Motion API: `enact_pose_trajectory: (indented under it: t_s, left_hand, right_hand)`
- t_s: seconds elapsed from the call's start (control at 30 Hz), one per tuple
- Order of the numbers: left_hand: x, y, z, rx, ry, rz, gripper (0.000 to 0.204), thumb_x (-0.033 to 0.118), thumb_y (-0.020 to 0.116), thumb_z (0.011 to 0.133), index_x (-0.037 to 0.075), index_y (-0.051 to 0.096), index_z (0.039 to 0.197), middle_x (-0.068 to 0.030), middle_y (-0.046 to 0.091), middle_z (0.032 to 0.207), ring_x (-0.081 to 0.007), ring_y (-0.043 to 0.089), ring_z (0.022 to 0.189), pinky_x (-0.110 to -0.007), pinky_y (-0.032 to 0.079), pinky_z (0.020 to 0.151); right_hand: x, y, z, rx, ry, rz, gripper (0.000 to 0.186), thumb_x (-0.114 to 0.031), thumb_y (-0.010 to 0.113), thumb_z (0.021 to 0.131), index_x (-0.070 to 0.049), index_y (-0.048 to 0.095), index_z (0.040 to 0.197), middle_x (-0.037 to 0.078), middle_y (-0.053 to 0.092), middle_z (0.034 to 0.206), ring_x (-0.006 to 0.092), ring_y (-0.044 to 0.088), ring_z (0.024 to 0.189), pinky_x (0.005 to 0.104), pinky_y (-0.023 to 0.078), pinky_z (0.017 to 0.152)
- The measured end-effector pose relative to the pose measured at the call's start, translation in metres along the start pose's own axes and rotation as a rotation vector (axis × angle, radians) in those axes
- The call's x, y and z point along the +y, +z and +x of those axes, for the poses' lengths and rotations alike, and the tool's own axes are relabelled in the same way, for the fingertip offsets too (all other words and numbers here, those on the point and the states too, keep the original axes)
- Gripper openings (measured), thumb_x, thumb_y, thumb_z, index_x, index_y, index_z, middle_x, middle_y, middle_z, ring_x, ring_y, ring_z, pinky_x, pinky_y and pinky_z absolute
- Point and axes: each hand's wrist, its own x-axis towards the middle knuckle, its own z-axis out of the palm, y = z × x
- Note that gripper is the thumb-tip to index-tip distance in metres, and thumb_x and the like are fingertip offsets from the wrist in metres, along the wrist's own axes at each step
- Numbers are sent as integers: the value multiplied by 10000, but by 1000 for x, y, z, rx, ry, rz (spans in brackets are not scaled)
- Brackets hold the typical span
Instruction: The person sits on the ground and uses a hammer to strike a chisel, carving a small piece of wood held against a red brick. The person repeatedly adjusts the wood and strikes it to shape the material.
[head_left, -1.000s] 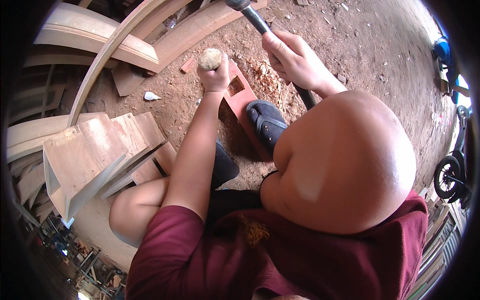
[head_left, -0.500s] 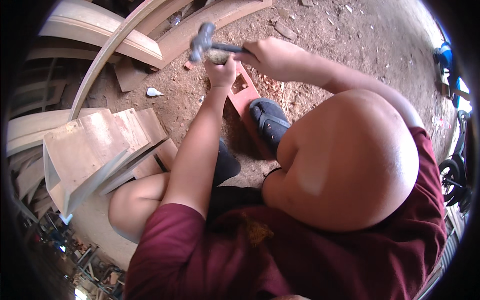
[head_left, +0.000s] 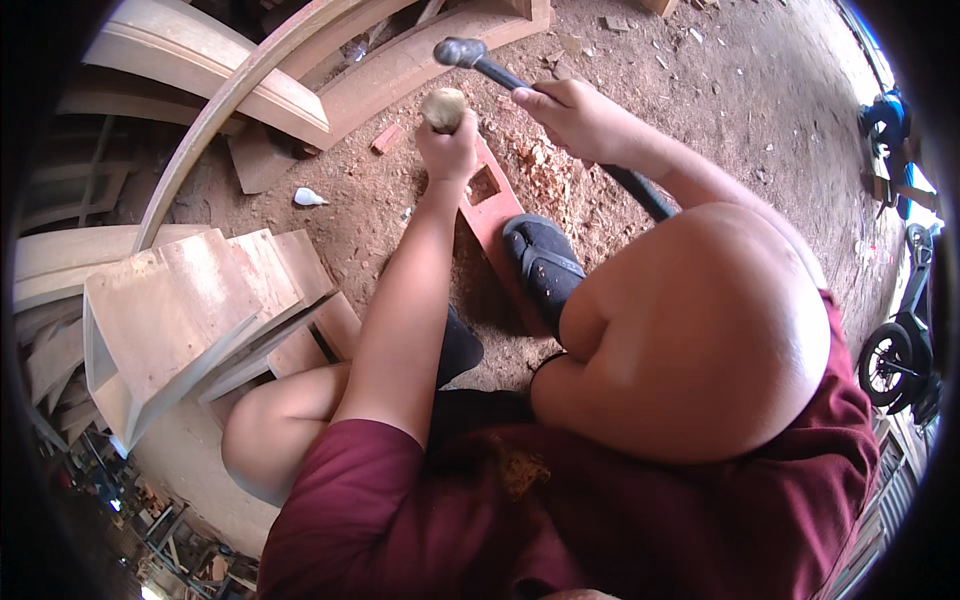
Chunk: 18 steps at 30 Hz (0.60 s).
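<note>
My left hand [head_left: 447, 150] is closed round the upright handle of a chisel [head_left: 443, 108]. Its pale, rounded butt shows above the fist, while the blade is hidden below. Under and beside that hand lies a reddish wooden board [head_left: 493, 222] with a rectangular mortise [head_left: 484, 186] cut in it. My right hand [head_left: 580, 118] grips a hammer [head_left: 500, 74] by its dark handle. The metal head is raised beyond the chisel's butt and clear of it. My sandalled foot [head_left: 545, 262] rests on or against the board.
Wood shavings [head_left: 548, 170] are scattered on the dirt floor right of the board. A small white bottle [head_left: 310, 197] and a reddish offcut [head_left: 386, 139] lie to the left. Wooden frames [head_left: 290, 100] and stacked box-like wooden pieces [head_left: 180, 285] crowd the left. A two-wheeler [head_left: 890, 360] stands far right.
The hammer head has risen away from the chisel, and my right hand has shifted right and slightly down. My left hand keeps its grip, with the chisel's butt now in plain sight.
</note>
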Motion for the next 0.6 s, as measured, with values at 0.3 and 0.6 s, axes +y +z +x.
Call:
enact_pose_trajectory:
  t_s: [0.3, 0.6]
  left_hand:
    - [-11, -17, 43, 30, -309, -496, 250, 92, 671, 809, 71, 475, 654, -31, 522, 542, -114, 502, 409, -274, 377, 357]
    - [7, 5, -18, -78, 123, 39, 97, 91, 720, 791, 14, 662, 793, -12, 646, 674, -119, 648, 623, -288, 506, 563]
  right_hand:
    - [24, 12, -18, -35, 109, 521, 407, -438, 386, 1070, -120, 438, 821, -83, 310, 592, 34, 269, 461, 235, 244, 400]
    - [22, 5, -29, -22, 20, 589, 391, -427, 395, 1070, -117, 445, 837, -81, 322, 583, 30, 270, 443, 233, 235, 392]
